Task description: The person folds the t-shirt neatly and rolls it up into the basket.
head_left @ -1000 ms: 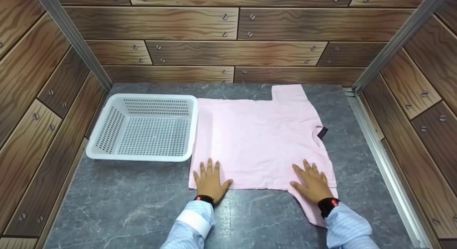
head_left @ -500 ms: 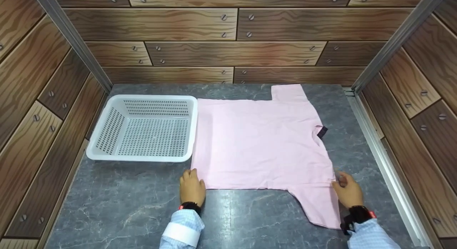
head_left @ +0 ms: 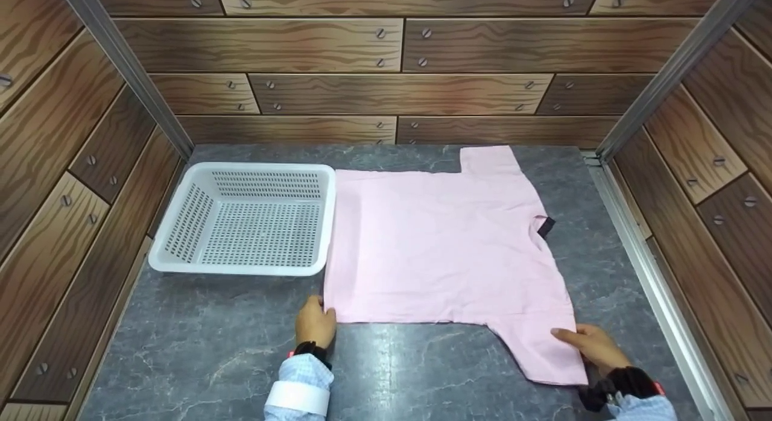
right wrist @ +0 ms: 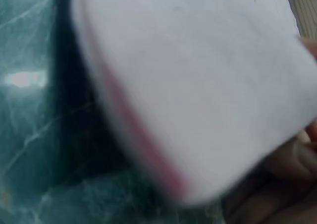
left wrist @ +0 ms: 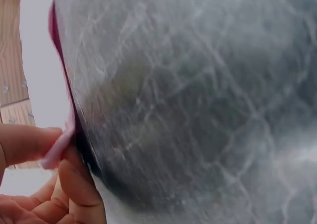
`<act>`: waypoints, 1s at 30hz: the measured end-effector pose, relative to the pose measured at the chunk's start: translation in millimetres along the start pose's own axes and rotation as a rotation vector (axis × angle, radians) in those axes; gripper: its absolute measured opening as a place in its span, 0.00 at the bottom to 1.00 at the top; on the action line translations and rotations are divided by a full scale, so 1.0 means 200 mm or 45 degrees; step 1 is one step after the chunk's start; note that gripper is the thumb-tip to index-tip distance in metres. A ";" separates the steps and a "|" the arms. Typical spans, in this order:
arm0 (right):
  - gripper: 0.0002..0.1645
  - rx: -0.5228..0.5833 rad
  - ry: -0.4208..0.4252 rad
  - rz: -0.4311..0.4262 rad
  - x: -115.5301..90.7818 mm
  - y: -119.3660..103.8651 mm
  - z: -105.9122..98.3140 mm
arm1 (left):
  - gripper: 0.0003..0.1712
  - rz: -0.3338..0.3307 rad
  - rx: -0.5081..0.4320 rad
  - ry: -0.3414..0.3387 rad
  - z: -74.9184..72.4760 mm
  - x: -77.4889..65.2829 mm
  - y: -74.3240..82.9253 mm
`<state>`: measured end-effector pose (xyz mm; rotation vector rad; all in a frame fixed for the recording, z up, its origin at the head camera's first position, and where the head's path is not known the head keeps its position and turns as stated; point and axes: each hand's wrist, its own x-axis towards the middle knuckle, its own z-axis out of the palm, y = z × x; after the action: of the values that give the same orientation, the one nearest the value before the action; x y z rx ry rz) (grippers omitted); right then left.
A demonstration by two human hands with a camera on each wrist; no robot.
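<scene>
A pink short-sleeved shirt [head_left: 446,246] lies spread flat on its side across the grey marbled table, neck opening to the right. My left hand [head_left: 315,324] pinches the near corner of its hem; in the left wrist view the thumb and a finger hold a small fold of the pink cloth [left wrist: 60,147]. At the near sleeve, my right hand [head_left: 594,345] grips the cuff edge, thumb on top and the other fingers underneath. The sleeve [right wrist: 198,95] looks blurred and lifted off the table in the right wrist view, with the fingers [right wrist: 285,162] partly under it.
A white perforated plastic basket [head_left: 241,268] stands left of the shirt, its right rim alongside the hem. A black piece [head_left: 546,228] shows at the neck opening. Wood-patterned walls [head_left: 386,92] and metal posts enclose the table [head_left: 211,348] on three sides.
Both hands lay flat on the shirt a second ago. The left has moved left to pinch the hem corner; the right has moved right, then nearer, along the sleeve and grips its cuff.
</scene>
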<state>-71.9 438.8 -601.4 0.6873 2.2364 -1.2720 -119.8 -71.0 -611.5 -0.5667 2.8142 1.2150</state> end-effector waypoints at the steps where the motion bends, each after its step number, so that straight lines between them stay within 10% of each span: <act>1: 0.32 0.024 0.001 -0.017 -0.01 0.00 0.00 | 0.13 0.008 0.002 -0.004 -0.01 0.00 -0.01; 11: 0.07 0.615 -0.157 -0.127 -0.04 0.04 0.02 | 0.13 -0.001 -0.057 -0.048 -0.04 0.01 -0.01; 30: 0.23 0.588 -0.501 -0.255 -0.20 0.23 -0.09 | 0.18 -0.156 -0.578 -0.295 -0.07 -0.02 -0.12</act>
<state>-15.1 466.9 -597.4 0.3261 1.7372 -1.8707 -106.3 -94.8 -618.4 -0.5571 2.2854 1.7730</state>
